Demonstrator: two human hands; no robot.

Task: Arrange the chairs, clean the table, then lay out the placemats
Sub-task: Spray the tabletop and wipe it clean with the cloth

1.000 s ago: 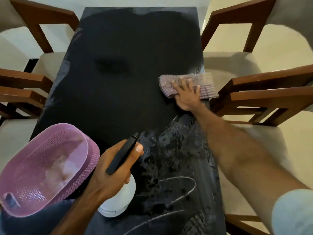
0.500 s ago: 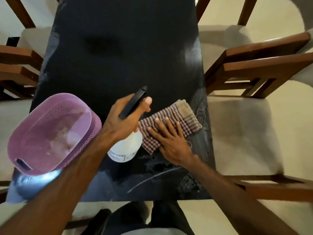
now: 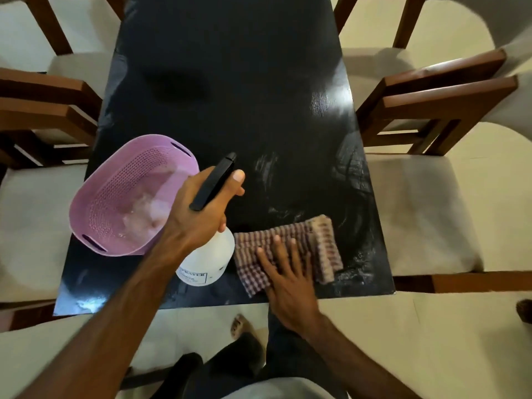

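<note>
A black table point(image 3: 230, 67) runs away from me, wet and streaked near its right front corner. My right hand point(image 3: 285, 275) lies flat, fingers spread, on a folded checked cloth point(image 3: 322, 243) by the table's front edge. My left hand point(image 3: 201, 208) grips a white spray bottle point(image 3: 210, 257) with a black trigger head, held just left of the cloth. Wooden chairs with cream seats stand along both long sides, among them a right chair point(image 3: 431, 105) and a left chair point(image 3: 46, 110).
A pink perforated plastic basket point(image 3: 115, 197) sits on the table's front left, touching my left forearm. Pale floor and my bare foot point(image 3: 240, 326) show below the front edge. Cream chair seats flank the near corners.
My right hand has dragged the cloth from the far right edge back to the front edge. The left hand with the bottle stays beside the basket. My view has tipped downward.
</note>
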